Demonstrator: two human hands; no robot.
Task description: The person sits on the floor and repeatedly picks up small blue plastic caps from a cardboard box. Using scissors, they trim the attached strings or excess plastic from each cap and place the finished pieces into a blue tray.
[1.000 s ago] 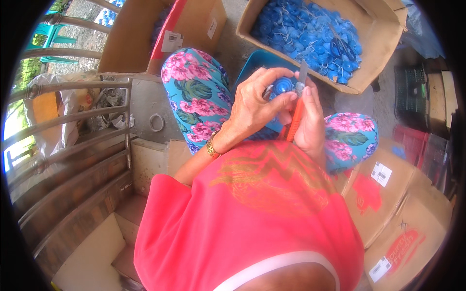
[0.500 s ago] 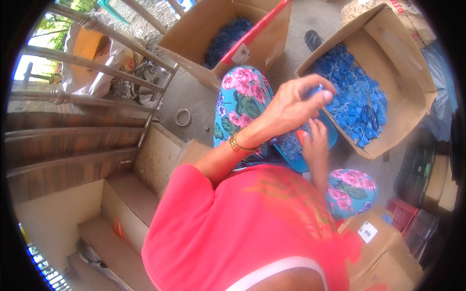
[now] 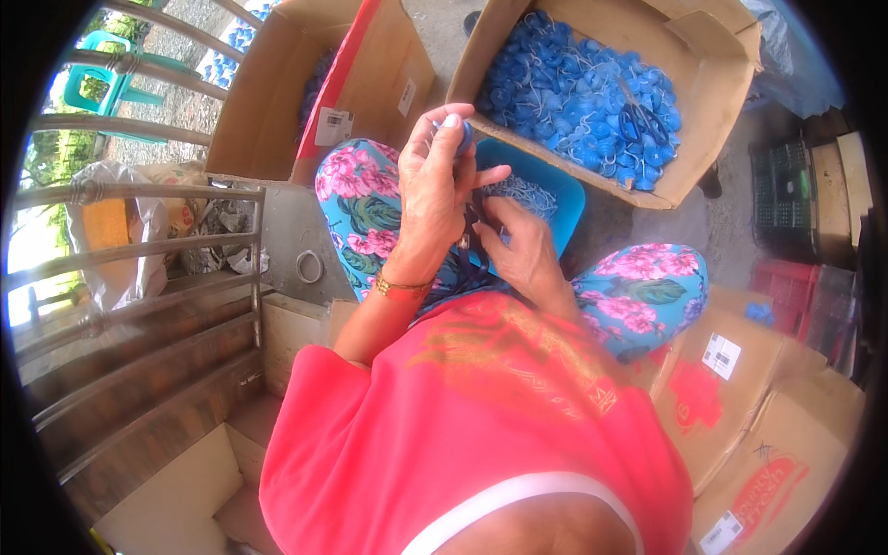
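Observation:
My left hand [image 3: 433,180] is raised over my lap, with thumb and fingers closed on a small round blue plastic piece [image 3: 465,139]. Close below it, my right hand [image 3: 525,248] curls its fingers by a dark strand-like thing [image 3: 472,222]; what it grips is hidden. Just beyond the right hand, a blue tub [image 3: 572,205] between my knees holds many thin pale loops [image 3: 527,192]. An open cardboard box [image 3: 684,180] past the tub is heaped with blue pieces [image 3: 564,102] bearing white loops. Dark-handled scissors [image 3: 641,120] lie on that heap.
Another carton [image 3: 379,83] with a red edge stands at the far left, with blue pieces inside. Metal railings [image 3: 139,194] run along my left. Flattened-looking cardboard boxes [image 3: 740,407] lie to my right, near a red crate [image 3: 786,291]. A pale ring [image 3: 310,266] rests on the floor.
My view has swung, so the boxes sit further left and higher. Both hands have come back closer to my lap, and the left one still pinches a blue piece.

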